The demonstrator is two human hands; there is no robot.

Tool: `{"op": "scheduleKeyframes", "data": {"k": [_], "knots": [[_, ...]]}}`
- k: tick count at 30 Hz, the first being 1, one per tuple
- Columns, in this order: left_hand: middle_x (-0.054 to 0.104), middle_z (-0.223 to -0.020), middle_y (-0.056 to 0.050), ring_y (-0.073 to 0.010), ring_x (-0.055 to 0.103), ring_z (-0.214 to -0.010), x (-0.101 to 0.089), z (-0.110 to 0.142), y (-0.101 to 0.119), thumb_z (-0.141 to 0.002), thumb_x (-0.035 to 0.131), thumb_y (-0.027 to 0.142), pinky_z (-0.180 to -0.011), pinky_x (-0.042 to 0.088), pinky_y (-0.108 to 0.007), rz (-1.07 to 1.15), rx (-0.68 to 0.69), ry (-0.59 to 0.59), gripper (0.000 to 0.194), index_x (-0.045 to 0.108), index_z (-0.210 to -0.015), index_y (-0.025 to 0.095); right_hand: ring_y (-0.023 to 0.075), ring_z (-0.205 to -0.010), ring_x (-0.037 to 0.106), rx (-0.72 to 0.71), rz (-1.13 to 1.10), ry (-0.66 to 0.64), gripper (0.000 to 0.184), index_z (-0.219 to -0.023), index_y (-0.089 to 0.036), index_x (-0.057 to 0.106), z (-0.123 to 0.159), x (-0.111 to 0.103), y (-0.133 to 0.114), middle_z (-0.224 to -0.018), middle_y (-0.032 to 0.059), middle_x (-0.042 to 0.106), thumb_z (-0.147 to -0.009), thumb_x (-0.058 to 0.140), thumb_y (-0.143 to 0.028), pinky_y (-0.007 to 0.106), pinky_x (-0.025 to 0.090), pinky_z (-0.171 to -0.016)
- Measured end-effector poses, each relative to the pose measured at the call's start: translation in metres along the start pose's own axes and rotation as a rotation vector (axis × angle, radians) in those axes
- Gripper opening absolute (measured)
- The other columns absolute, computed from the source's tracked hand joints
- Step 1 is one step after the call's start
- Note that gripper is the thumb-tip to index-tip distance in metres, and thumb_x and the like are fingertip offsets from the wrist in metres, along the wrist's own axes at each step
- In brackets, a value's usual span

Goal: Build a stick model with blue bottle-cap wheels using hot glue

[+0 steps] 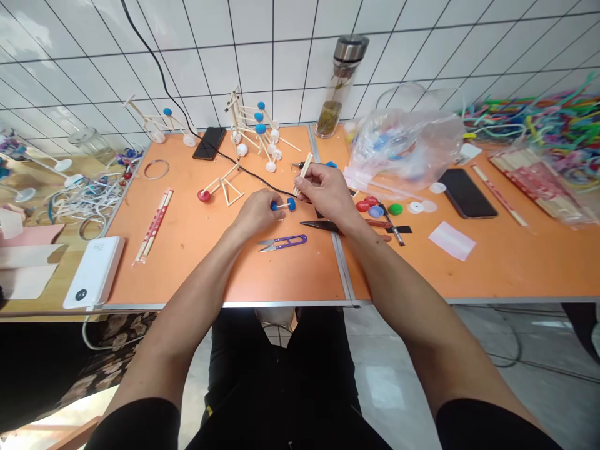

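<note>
My left hand is low over the orange table, its fingers closed at one end of a short stick with blue caps on both ends. Pinched upright in my right hand are pale wooden sticks; their exact number is unclear. Purple thread snips lie just in front of my left hand. Beneath my right wrist, the dark jaws of pliers stick out, the handles partly covered. A small stick frame with a red cap stands left of my left hand.
Stick models with blue and white caps stand at the back, near a phone and cable. A tall glass bottle stands by the wall. Rightward are a plastic bag, coloured caps and another phone. A power bank lies left.
</note>
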State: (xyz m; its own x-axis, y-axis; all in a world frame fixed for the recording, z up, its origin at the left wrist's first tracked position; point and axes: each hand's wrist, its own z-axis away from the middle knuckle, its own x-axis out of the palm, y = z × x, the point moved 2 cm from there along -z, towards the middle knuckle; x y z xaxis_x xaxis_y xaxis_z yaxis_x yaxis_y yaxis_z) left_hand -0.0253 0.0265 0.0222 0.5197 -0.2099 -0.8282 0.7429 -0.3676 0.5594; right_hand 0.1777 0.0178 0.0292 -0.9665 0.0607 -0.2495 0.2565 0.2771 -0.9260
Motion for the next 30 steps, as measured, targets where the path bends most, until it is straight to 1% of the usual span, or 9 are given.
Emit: {"op": "scheduleKeyframes", "data": {"k": [2,4,9,11,13,17,20,23,30], "knots": [[0.079,-0.102,-0.007,-0.0233,0.068,-0.092,0.001,-0.001,-0.002,-0.086,0.086,0.025,-0.083,0.047,-0.036,0.043,0.015,-0.012,0.011,0.083,-0.095,0.018,0.0219,-0.069,0.072,-0.035,0.017,-0.003,0.038,-0.079,-0.026,0.061,0.000,0.001,0.001,-0.076,0.0013,0.069,-0.097,0.081,-0.053,0.037,0.053,-0.069],[0.078,-0.100,-0.005,-0.0216,0.067,-0.089,0.002,-0.001,-0.002,-0.084,0.088,0.024,-0.083,0.047,-0.035,0.111,0.004,-0.024,0.014,0.083,-0.096,0.019,0.0218,-0.073,0.070,-0.079,0.034,0.003,0.036,-0.079,-0.025,0.063,-0.001,0.003,0.003,-0.076,0.0016,0.070,-0.096,0.079,-0.053,0.037,0.051,-0.071],[0.075,-0.093,0.001,-0.0167,0.061,-0.080,0.005,-0.001,-0.003,-0.077,0.090,0.023,-0.080,0.047,-0.032,0.315,-0.017,-0.008,0.029,0.081,-0.105,0.018,0.0193,-0.074,0.059,-0.138,0.103,0.033,0.024,-0.081,-0.024,0.065,-0.001,0.006,0.004,-0.078,0.0001,0.067,-0.094,0.074,-0.043,0.036,0.043,-0.071],[0.073,-0.092,0.001,-0.0160,0.060,-0.079,0.007,-0.002,-0.004,-0.075,0.090,0.023,-0.079,0.047,-0.031,0.360,-0.007,0.000,0.030,0.080,-0.103,0.018,0.0190,-0.075,0.057,-0.136,0.142,0.010,0.021,-0.081,-0.024,0.063,0.000,0.007,0.002,-0.078,-0.0003,0.065,-0.094,0.072,-0.038,0.036,0.041,-0.071],[0.073,-0.092,0.002,-0.0159,0.060,-0.080,0.008,-0.004,-0.005,-0.072,0.091,0.026,-0.078,0.046,-0.031,0.392,0.002,0.004,0.030,0.078,-0.098,0.018,0.0186,-0.075,0.054,-0.123,0.193,-0.017,0.021,-0.080,-0.024,0.061,0.002,0.007,-0.002,-0.077,-0.0008,0.062,-0.095,0.070,-0.036,0.036,0.038,-0.071],[0.069,-0.084,0.004,-0.0156,0.058,-0.077,0.009,-0.004,-0.004,-0.071,0.090,0.031,-0.075,0.045,-0.030,0.425,0.005,-0.024,0.028,0.076,-0.092,0.019,0.0173,-0.071,0.048,-0.101,0.280,-0.059,0.030,-0.073,-0.024,0.053,0.004,0.007,-0.008,-0.071,-0.0022,0.052,-0.098,0.068,-0.034,0.037,0.031,-0.069],[0.065,-0.078,0.005,-0.0147,0.055,-0.073,0.008,-0.004,-0.004,-0.070,0.089,0.031,-0.072,0.042,-0.030,0.422,-0.004,-0.020,0.026,0.075,-0.089,0.019,0.0171,-0.070,0.047,-0.083,0.342,-0.103,0.030,-0.070,-0.024,0.052,0.005,0.008,-0.010,-0.069,-0.0026,0.051,-0.096,0.067,-0.027,0.037,0.029,-0.069],[0.063,-0.075,0.006,-0.0143,0.053,-0.071,0.009,-0.005,-0.006,-0.068,0.088,0.029,-0.070,0.039,-0.030,0.411,0.000,-0.015,0.025,0.075,-0.086,0.019,0.0172,-0.070,0.047,-0.073,0.360,-0.133,0.027,-0.071,-0.024,0.055,0.006,0.010,-0.009,-0.068,-0.0030,0.050,-0.096,0.066,-0.025,0.037,0.029,-0.069],[0.063,-0.076,0.005,-0.0143,0.054,-0.074,0.009,-0.007,-0.009,-0.068,0.087,0.028,-0.073,0.040,-0.031,0.399,0.022,-0.033,0.023,0.076,-0.087,0.018,0.0176,-0.071,0.050,-0.056,0.362,-0.109,0.025,-0.072,-0.023,0.058,0.005,0.015,-0.005,-0.070,-0.0021,0.056,-0.094,0.068,-0.027,0.037,0.033,-0.069]]}}
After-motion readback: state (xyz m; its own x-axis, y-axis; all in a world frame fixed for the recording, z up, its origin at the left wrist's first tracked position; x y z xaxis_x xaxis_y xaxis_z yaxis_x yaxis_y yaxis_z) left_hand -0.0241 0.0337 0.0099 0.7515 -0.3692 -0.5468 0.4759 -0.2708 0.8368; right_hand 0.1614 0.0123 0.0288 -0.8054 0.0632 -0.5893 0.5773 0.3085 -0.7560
